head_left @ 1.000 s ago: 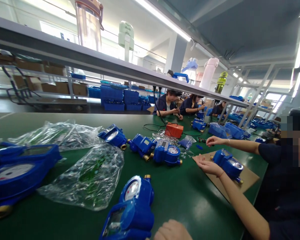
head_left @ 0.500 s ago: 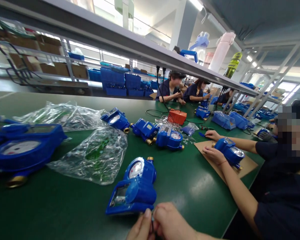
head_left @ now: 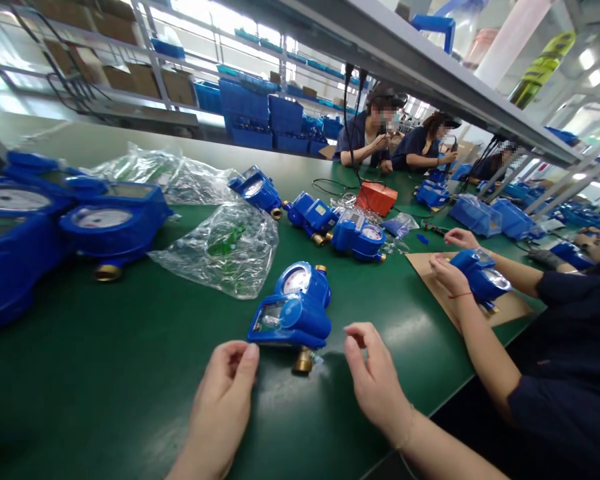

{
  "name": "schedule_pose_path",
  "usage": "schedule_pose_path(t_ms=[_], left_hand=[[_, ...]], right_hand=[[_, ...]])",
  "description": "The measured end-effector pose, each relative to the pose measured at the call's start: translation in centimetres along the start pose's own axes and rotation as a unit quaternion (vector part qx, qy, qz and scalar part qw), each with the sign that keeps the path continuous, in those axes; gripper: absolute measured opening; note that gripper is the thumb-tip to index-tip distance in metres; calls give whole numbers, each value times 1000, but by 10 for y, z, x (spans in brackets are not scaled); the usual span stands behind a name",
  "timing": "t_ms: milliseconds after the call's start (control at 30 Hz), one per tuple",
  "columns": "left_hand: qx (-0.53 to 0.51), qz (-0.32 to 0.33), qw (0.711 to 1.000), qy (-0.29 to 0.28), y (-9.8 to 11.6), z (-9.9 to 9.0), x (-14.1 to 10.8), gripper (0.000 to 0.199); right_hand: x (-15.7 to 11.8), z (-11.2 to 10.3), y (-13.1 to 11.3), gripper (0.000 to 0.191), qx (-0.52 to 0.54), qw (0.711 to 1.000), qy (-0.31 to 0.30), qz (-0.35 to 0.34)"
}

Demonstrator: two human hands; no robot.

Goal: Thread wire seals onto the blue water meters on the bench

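Note:
A blue water meter (head_left: 305, 317) lies on the green tabletop, its round dial facing up and a flip-lid box on its near side. A brass threaded end (head_left: 303, 362) points towards me, with a small pale piece (head_left: 317, 358) beside it. My left hand (head_left: 223, 393) is just left of the meter's near corner, fingers loosely curled with a gap to the thumb; whether it touches the corner I cannot tell. Right of the brass end, my right hand (head_left: 375, 380) hovers with thumb and fingers apart, holding nothing.
Several blue meters (head_left: 105, 223) stand at left. Beyond lie clear plastic bags (head_left: 230, 250), more meters (head_left: 357, 237) and an orange box (head_left: 377, 198). At right, a co-worker's hands (head_left: 453, 277) handle a meter on cardboard (head_left: 430, 273). A shelf (head_left: 405, 73) with bottles hangs overhead.
My hands were together at the meter's near end, fingers pinched; now they have separated to its left and right, uncovering the brass end. The view has tilted downward and shifted left.

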State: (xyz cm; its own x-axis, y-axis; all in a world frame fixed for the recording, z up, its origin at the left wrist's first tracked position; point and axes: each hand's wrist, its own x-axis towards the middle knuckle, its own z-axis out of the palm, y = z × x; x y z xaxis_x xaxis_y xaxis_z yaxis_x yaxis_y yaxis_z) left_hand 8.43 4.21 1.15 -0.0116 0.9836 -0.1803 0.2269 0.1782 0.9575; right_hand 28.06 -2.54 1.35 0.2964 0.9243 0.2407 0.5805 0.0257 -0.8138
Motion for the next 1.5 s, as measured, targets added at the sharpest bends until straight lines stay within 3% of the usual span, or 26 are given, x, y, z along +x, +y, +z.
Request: schedule_pose_path(t_ms=[33,100,200,300,500,633,767,833,933,1000,1167,1233,1367,1433,1500], left_hand=[[-9,18,1000,23,-4,-2,7,45],[-57,30,998,-10,-8,-3,17,50],[-138,42,985,-92,-7,1,18,53],[-159,43,980,-115,-4,0,8,53],[-149,65,968,-191,-2,-4,-4,46],[-154,55,965,-204,-1,1,1,50],[-125,45,967,-216,-2,3,3,52],[-94,52,976,-192,-4,4,0,53],[13,119,990,-76,-8,6,-9,50],[97,179,979,-14,-8,9,-17,46],[145,227,962,36,1,13,-35,32],[133,214,968,-7,5,15,-40,25],[76,70,970,-218,7,28,-39,23],[16,-4,968,-251,5,40,-35,27],[-35,-44,967,-248,3,52,-30,30]], right_hand=[[0,2,-7,29,-15,999,6,-41],[2,10,-18,45,-47,994,-5,-98],[7,27,-27,62,-67,989,-49,-119],[8,39,-21,68,-57,990,-51,-121],[3,30,1,55,-6,997,-26,-75],[9,19,10,44,75,994,-50,-60],[8,17,26,42,128,991,-15,-19],[0,18,33,40,108,994,11,15],[-18,20,32,36,62,997,4,47],[-25,23,26,31,47,998,-23,45],[-22,27,8,14,2,1000,-19,23],[-18,26,7,16,-30,1000,-6,4],[-16,23,10,14,-52,999,-12,3],[-17,22,12,14,-51,998,-20,21],[-19,21,14,13,-54,998,-23,35]])
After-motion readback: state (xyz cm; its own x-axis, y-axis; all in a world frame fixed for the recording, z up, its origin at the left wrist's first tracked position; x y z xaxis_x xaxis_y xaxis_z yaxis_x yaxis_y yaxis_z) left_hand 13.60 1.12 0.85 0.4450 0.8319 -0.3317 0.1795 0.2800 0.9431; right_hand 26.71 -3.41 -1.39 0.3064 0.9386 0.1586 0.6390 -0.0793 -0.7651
